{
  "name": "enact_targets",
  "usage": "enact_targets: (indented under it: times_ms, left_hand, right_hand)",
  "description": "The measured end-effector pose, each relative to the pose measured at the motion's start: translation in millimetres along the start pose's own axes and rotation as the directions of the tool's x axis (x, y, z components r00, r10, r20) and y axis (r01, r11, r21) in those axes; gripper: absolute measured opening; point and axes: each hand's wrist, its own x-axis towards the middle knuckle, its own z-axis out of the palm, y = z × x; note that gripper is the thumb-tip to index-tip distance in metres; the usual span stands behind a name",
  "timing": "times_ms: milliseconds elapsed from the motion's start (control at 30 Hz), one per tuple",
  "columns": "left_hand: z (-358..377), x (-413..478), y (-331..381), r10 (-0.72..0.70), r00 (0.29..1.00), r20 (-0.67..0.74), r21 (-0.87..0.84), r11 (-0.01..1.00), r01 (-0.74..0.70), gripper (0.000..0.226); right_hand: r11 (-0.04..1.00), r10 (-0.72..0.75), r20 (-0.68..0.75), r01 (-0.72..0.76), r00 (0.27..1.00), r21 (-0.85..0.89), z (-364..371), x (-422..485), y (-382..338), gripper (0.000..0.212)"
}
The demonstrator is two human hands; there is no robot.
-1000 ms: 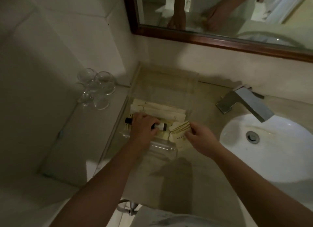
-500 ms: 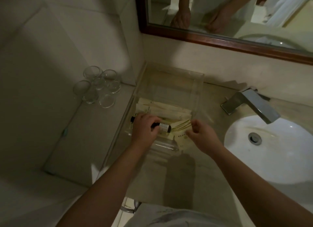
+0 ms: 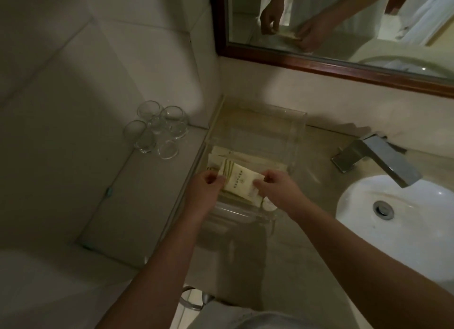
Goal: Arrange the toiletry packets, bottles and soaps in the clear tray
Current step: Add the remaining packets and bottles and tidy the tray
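Observation:
A clear tray (image 3: pixel 298 122) stands on the counter against the left wall. Cream toiletry packets (image 3: pixel 248 158) lie flat in its middle. Over them I hold one cream packet (image 3: pixel 239 180) with gold stripes and a line of print, tilted across the tray. My left hand (image 3: pixel 205 188) pinches its left end. My right hand (image 3: pixel 276 188) pinches its right end. A small round white piece (image 3: pixel 269 205) shows under my right hand near the tray's front wall. The small dark bottle is out of sight.
Several empty glasses (image 3: pixel 157 134) stand on the lower ledge to the left. A metal faucet (image 3: pixel 378 158) and white sink (image 3: pixel 403 220) are at the right. A wood-framed mirror (image 3: pixel 344 68) hangs above, reflecting my hands.
My left hand has let go of the small dark bottle and now grips the packet's left end. The packet has moved left from the tray's right side to over its middle.

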Motion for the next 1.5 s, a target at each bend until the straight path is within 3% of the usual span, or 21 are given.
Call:
enact_targets:
  times_ms: [200,300,567,767,933,1000,1100,1367,1500]
  left_hand:
    - [-3,28,-9,-0.052,0.985,-0.165,0.004,0.999,0.053,0.008]
    - [-3,41,-16,-0.045,0.981,-0.189,0.047,0.997,0.055,0.016]
    - [-5,52,-29,0.019,0.985,-0.172,0.207,0.978,0.018,0.023]
    - [-4,61,-28,0.034,0.972,-0.233,0.258,0.966,0.028,0.026]
    - [-7,61,-27,0.204,0.956,-0.210,0.414,0.905,-0.102,0.026]
    - [-4,58,-26,0.341,0.933,-0.117,0.523,0.820,-0.234,0.028]
    - [3,45,-30,0.458,0.889,0.019,0.521,0.754,-0.400,0.035]
    - [14,24,-40,0.453,0.890,0.048,0.522,0.748,-0.409,0.042]
    - [29,2,-18,0.540,0.842,0.016,0.504,0.723,-0.473,0.037]
  right_hand:
    - [0.992,0.094,-0.073,-0.087,0.993,0.089,21,18,-12,0.005]
    - [0.992,0.106,-0.161,-0.092,0.981,0.091,32,29,-15,0.012]
    - [0.968,0.018,-0.314,-0.095,0.949,-0.231,45,44,-19,0.010]
    - [0.951,-0.030,-0.323,-0.073,0.946,-0.301,53,45,-23,0.012]
    - [0.939,-0.045,-0.329,-0.073,0.943,-0.337,57,45,-25,0.013]
    - [0.929,-0.059,-0.338,-0.072,0.939,-0.362,58,44,-25,0.015]
    - [0.921,-0.066,-0.346,-0.077,0.936,-0.383,60,42,-21,0.016]
    - [0.942,-0.071,-0.361,-0.057,0.930,-0.332,49,16,2,0.018]
    - [0.954,-0.053,-0.409,-0.075,0.911,-0.289,27,-6,19,0.021]
